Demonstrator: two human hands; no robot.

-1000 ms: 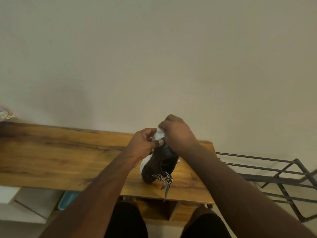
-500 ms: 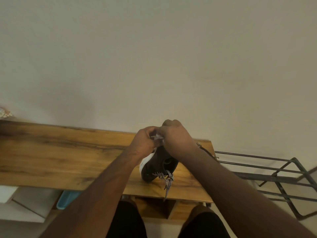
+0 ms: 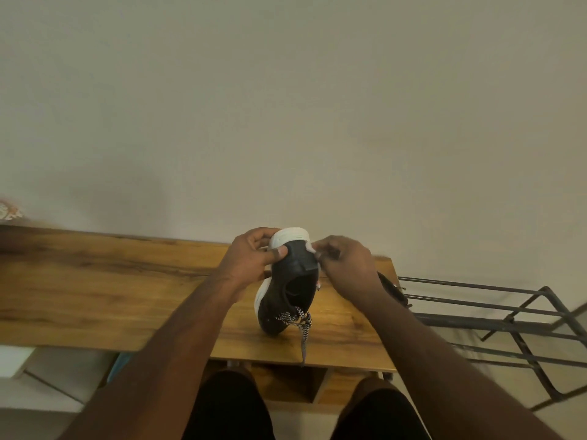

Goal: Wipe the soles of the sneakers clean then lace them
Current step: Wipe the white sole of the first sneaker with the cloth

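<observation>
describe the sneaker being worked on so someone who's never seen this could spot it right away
Find the long wooden table against the plain wall and go to its right end, next to the dark metal rack. There the left hand grips the heel of a black sneaker standing toe-down. Its white sole and black-and-white speckled lace hanging off the table's front edge set it apart.

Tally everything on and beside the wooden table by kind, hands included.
Hands: 2, left hand and right hand
Sneakers: 2, held sneaker and, apparently, a half-hidden sneaker behind the right wrist
Checkered lace: 1
Wooden table: 1
Metal rack: 1
Total: 7
</observation>
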